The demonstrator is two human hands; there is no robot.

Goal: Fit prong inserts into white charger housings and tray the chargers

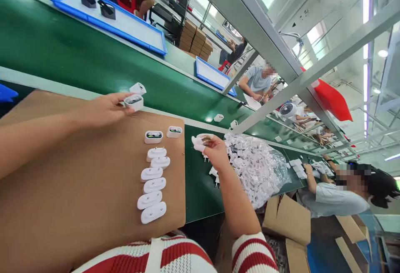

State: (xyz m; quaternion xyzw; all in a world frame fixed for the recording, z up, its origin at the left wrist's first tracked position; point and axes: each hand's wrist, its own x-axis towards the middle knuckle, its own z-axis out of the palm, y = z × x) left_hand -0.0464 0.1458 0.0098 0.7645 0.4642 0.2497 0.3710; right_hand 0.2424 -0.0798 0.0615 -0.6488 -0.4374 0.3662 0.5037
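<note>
My left hand (108,108) is closed on a white oval plastic housing (134,102), with its open side up and small parts visible inside. Just behind it, a similar white housing (138,89) sits at the green belt's near edge. My right hand (216,151) is raised over the green strip, its thumb and forefinger pinched together. White material covers these fingertips; what they hold, if anything, I cannot make out. Between the hands, two open housings with wires inside, one left (154,137) and one right (174,131), lie on the brown mat. Several closed white ovals (154,185) form a column nearer me.
A clear plastic bag (259,169) full of white plug parts lies right of my right hand. Beyond the mat (93,206) runs a green belt (78,52). Blue-rimmed trays (134,35) stand across it. A metal post (246,112) rises nearby. A co-worker (337,194) sits to the right.
</note>
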